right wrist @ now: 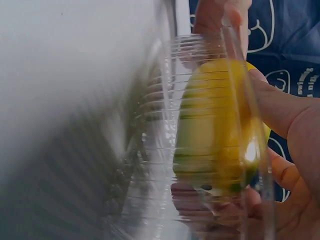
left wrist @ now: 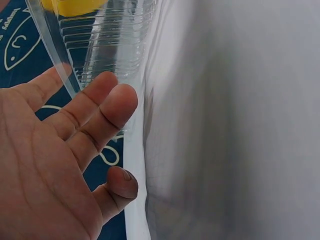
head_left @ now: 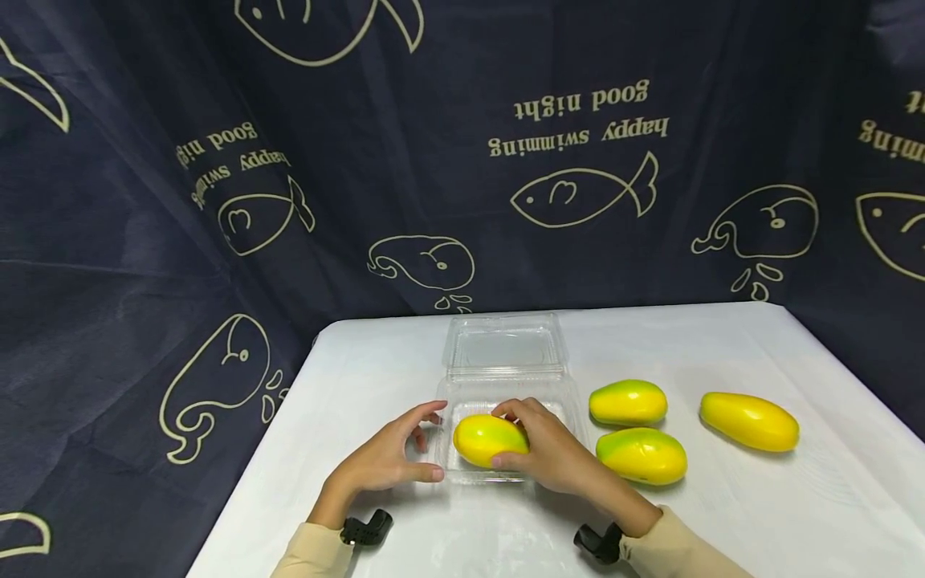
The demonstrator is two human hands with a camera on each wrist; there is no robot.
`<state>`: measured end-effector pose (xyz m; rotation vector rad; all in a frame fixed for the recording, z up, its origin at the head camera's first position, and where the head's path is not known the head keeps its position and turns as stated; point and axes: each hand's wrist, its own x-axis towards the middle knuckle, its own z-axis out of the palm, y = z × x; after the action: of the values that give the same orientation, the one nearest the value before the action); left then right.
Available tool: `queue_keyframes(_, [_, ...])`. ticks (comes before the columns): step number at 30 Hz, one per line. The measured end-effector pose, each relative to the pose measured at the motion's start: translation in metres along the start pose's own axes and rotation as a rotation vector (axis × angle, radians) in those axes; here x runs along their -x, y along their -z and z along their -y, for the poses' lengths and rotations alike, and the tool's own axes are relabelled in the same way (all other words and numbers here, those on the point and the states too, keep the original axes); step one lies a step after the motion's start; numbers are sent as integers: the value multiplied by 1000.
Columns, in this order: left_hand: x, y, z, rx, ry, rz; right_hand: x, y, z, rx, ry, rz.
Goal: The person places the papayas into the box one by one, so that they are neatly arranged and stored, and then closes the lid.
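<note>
Yellow mango (head_left: 490, 439) lies crosswise in right hand (head_left: 549, 449)

Both hands are bare, the left hand (head_left: 383, 463) and the right hand (head_left: 552, 449) alike, with no rings or gloves and short, unpainted nails. Each forearm wears a long, plain beige sleeve (head_left: 311, 554) ending just behind the wrist. Between cuff and hand, each wrist carries a small black camera mount (head_left: 366, 527), matte and blocky, strapped on the inner side.
</note>
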<state>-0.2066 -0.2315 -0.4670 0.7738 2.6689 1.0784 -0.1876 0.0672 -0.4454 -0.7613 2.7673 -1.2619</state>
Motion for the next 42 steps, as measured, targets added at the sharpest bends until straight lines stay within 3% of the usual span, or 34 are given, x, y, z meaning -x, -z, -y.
queue_keyframes(18, [7, -4, -2, 19, 18, 11, -1, -10, -3, -26, 31, 122])
queue_keyframes(42, [2, -2, -5, -18, -4, -5, -1, -2, -7, -20, 94, 91])
